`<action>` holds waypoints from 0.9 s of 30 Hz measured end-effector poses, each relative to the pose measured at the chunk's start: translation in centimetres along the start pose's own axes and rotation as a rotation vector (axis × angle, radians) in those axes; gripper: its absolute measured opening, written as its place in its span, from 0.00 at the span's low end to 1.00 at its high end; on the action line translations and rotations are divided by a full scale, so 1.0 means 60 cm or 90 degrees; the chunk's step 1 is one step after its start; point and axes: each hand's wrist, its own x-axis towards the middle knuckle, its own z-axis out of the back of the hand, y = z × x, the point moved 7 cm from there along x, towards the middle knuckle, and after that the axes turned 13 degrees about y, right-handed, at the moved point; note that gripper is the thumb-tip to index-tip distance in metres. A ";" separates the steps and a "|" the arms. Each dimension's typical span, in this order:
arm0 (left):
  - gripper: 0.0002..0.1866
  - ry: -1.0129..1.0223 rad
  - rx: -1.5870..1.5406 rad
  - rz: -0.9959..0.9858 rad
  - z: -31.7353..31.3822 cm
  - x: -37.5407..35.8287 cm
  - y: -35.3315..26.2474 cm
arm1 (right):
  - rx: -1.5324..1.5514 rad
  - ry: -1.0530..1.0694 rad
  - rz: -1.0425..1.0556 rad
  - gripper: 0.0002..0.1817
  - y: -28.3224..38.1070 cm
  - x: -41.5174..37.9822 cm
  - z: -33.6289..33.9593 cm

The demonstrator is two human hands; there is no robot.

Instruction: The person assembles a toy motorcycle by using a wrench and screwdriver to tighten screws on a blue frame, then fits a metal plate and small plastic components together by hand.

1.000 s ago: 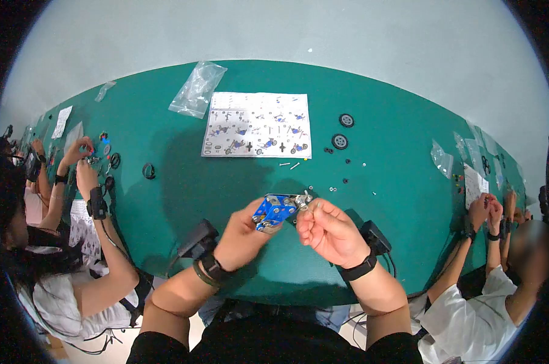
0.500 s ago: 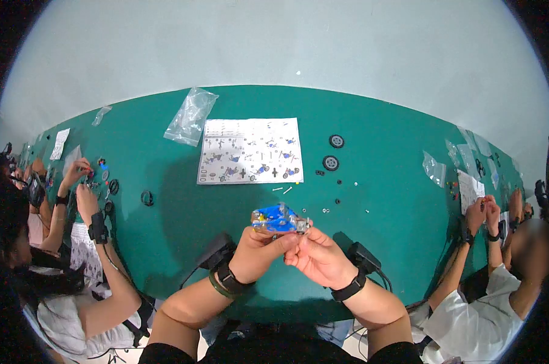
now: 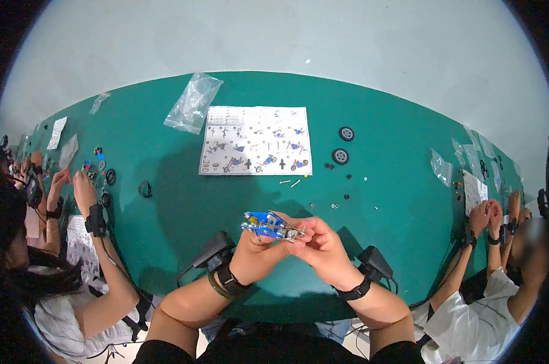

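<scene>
Above the table's near edge I hold a partly built toy motorcycle body (image 3: 265,224), blue with silver metal plates and some yellow. My left hand (image 3: 256,258) grips the blue body from below and behind. At its right end, where metal plates and a screw (image 3: 303,231) stick out, the thumb and fingers of my right hand (image 3: 326,249) are pinched together. The fingertips partly hide what they press on there. Beyond my hands lies the printed instruction sheet (image 3: 256,141), with two long screws (image 3: 290,182) by its lower edge.
Right of the sheet are two small wheels (image 3: 340,156), small black parts (image 3: 347,196) and tiny nuts (image 3: 334,205). A clear plastic bag (image 3: 193,103) lies behind the sheet's left corner. Co-workers' hands (image 3: 85,191) handle parts at the left, others (image 3: 487,215) at the right.
The toy body has turned, its metal end now tilting down to the right and nearer me. My right fingers have closed in around that end. The view has shifted slightly.
</scene>
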 end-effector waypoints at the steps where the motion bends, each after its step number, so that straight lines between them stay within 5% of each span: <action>1: 0.12 -0.007 -0.007 0.026 -0.001 -0.002 0.003 | -0.016 -0.003 -0.005 0.16 -0.001 0.001 0.000; 21: 0.12 -0.019 0.036 0.093 -0.021 -0.008 0.008 | -0.036 0.013 -0.063 0.16 -0.016 0.013 -0.004; 24: 0.13 -0.054 -0.087 0.119 -0.017 -0.011 0.008 | -0.081 0.032 -0.007 0.13 -0.007 0.011 -0.006; 27: 0.16 0.032 0.045 0.009 -0.011 0.002 -0.021 | -0.229 0.098 -0.016 0.10 0.005 0.006 -0.008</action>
